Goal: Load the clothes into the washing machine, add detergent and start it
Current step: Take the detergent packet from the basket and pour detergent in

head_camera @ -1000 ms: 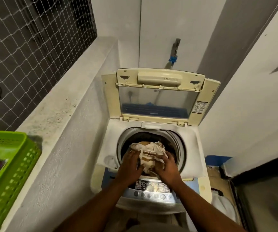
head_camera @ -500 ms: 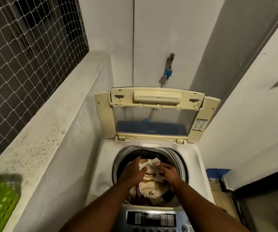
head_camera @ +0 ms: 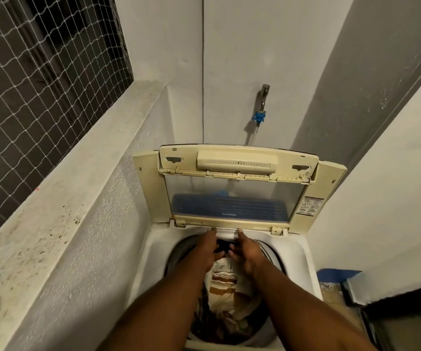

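Clothes (head_camera: 223, 287) are sitting piled in the washer (head_camera: 303, 252) drum, one striped piece on top. Two hands are reaching to the drum's far edge: left hand (head_camera: 208, 245) and right hand (head_camera: 246, 252), fingers half curled and close together over something dark. Can't tell if they're gripping it. One lid (head_camera: 331, 188) is standing open behind, with one tap (head_camera: 263, 97) above.
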